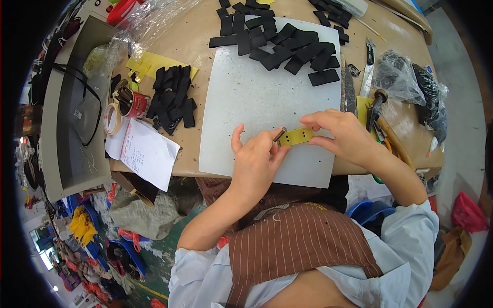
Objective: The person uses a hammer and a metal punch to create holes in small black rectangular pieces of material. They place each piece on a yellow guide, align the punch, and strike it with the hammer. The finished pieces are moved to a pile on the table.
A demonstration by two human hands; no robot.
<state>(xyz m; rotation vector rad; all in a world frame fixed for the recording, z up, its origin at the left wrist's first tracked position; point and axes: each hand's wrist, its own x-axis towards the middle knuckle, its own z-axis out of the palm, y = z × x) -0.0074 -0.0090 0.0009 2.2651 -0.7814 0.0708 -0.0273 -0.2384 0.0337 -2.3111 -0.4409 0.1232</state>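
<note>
A small yellow strip with several dark holes [297, 137] is held over the pale board [236, 113]. My left hand [257, 159] is closed, pinching the strip's left end together with a short metal rod [280, 134], perhaps a punch. At the strip's right end, the thumb and fingers of my right hand [336, 131] close about its edges. Folded black fabric bands [303, 49] are heaped across the board's far part. Another pile of black bands [172, 97] lies left of the board.
To the left are a red tin of thin tools [136, 104], a tape roll [112, 119], a written notepad [146, 151] and a grey drawer [77, 108]. On the right lie a cutter knife [368, 66], a hammer [377, 105] and plastic-wrapped black goods [398, 77].
</note>
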